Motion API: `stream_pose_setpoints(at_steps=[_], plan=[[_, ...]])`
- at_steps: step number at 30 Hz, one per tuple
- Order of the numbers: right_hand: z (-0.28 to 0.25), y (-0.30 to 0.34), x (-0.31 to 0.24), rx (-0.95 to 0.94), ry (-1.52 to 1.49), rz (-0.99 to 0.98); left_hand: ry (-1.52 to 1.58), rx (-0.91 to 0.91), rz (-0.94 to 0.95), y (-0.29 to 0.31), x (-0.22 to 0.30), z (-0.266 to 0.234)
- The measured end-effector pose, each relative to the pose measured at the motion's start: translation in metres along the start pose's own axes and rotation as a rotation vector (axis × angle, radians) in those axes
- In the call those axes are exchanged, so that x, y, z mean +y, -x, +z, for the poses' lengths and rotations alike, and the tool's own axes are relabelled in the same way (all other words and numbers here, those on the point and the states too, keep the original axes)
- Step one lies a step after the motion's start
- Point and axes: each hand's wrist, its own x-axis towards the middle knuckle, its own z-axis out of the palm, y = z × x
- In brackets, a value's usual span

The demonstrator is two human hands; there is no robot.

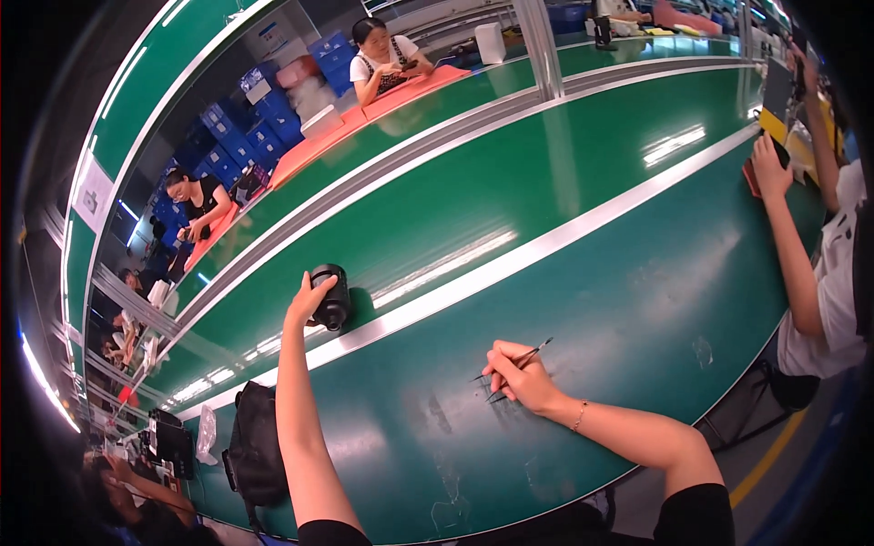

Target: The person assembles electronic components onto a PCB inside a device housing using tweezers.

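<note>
Head view, looking down on a long green bench (pixel 583 300) split lengthwise by pale metal rails. Left hand (pixel 308 300) stretched far forward, fingers (pixel 320 289) curled around the near side of a black cylindrical object (pixel 333 293) standing on the rail strip; thumb and fingertips pressed to its wall, so closed on it rather than spread. Right hand (pixel 521 375) resting on the bench surface, well apart from the left and nearer the body, fingers bunched narrow around a thin dark tool (pixel 519 360) like tweezers, its slim end poking out up and to the right past the knuckles, the tip end down-left of the fingertips just above the green surface. Thin bracelet (pixel 580 417) on the right wrist. Black bag (pixel 255 446) lying on the bench left of the left forearm, behind the fingers. Another person's arm (pixel 790 246) at the far right edge, hand on the bench. More seated people across the far side, by an orange bench strip (pixel 364 114).
</note>
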Motion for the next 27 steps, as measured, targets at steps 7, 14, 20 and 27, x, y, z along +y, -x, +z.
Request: stream_pose_setpoints(at_steps=[7,14,20,27], plan=[[0.002,0.001,0.003,-0.012,0.005,-0.034,-0.348,0.448,0.394,0.044,0.001,0.02],[-0.005,-0.006,0.01,0.02,0.02,-0.094,0.151,-0.017,1.174,0.263,0.024,0.128],[-0.001,-0.002,0.008,0.016,0.057,-0.095,-0.042,-0.828,1.403,0.367,0.014,0.173],[0.002,-0.005,0.009,0.019,0.068,-0.108,-0.288,-0.76,1.554,0.369,0.003,0.186]])
